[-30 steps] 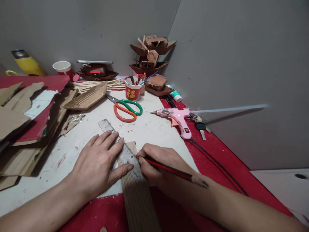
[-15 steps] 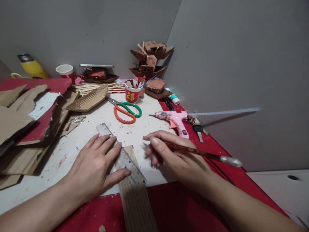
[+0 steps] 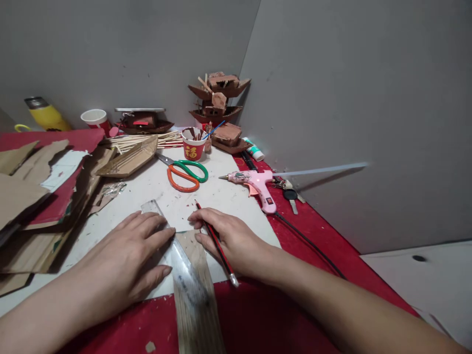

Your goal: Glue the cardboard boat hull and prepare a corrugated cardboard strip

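A clear ruler lies slantwise across a wood-grained strip at the front edge of the white sheet. My left hand rests with fingers spread at the ruler's left side, its fingertips on the upper part. A red and black pencil is held in my right hand, its tip pointing up and away and its silvery end toward me. The right fingertips are just above the strip's far end. Beyond the hands are scissors with green and orange handles.
A pink glue gun with a cord lies at right, beside keys. Torn cardboard is stacked at left. Behind are a cardboard boat, sticks, a red paper cup and brown model boats.
My right hand has moved left toward the ruler and turned the pencil from sideways to pointing away. My left thumb has come off the ruler. The view has shifted slightly.
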The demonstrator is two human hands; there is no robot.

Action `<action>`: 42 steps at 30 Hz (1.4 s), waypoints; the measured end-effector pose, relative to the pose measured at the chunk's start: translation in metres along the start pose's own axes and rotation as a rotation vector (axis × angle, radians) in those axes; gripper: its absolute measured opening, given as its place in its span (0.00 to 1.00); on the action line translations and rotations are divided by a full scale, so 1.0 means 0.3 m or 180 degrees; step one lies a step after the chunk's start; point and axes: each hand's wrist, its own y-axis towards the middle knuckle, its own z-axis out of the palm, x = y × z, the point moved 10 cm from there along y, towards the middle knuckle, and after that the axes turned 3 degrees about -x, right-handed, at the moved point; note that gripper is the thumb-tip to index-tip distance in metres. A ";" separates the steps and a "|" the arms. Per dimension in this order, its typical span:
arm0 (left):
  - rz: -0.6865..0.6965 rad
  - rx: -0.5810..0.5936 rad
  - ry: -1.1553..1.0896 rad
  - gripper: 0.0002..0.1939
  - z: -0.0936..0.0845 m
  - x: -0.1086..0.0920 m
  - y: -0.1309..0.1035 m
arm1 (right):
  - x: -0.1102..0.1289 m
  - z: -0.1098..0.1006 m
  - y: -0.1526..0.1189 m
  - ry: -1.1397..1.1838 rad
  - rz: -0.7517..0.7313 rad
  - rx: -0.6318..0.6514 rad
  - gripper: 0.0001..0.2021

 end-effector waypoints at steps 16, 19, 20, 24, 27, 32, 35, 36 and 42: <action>-0.0517 0.0184 -0.1209 0.13 -0.035 0.022 -0.005 | -0.127 -0.046 0.018 0.2209 0.0953 -0.0293 0.09; -0.1000 -0.0312 -0.1657 0.13 -0.056 0.081 -0.012 | -0.153 -0.054 0.026 0.2056 0.1001 -0.0457 0.08; -0.1155 -0.0447 -0.1785 0.14 -0.051 0.100 -0.016 | -0.153 -0.057 0.026 0.1955 0.0991 -0.0500 0.07; -0.1585 -0.0517 -0.2147 0.23 0.025 0.127 -0.030 | -0.135 -0.069 0.022 0.1432 0.0832 -0.0642 0.05; -0.1582 -0.0579 -0.2158 0.25 0.055 0.100 -0.036 | -0.132 -0.077 0.015 0.1120 0.0717 -0.0752 0.05; -0.1393 -0.0739 -0.1935 0.25 0.055 0.054 -0.039 | -0.125 -0.090 0.014 0.0707 0.0490 -0.0875 0.08; -0.1377 -0.0665 -0.1697 0.25 0.057 0.046 -0.031 | -0.107 -0.094 0.016 0.0413 0.0376 -0.0864 0.09; -0.1393 -0.0627 -0.1641 0.25 0.058 0.046 -0.028 | -0.101 -0.093 0.017 0.0315 0.0345 -0.0852 0.10; -0.1455 -0.0462 -0.1630 0.25 0.076 0.045 -0.019 | -0.079 -0.089 0.015 -0.0039 0.0218 -0.0825 0.12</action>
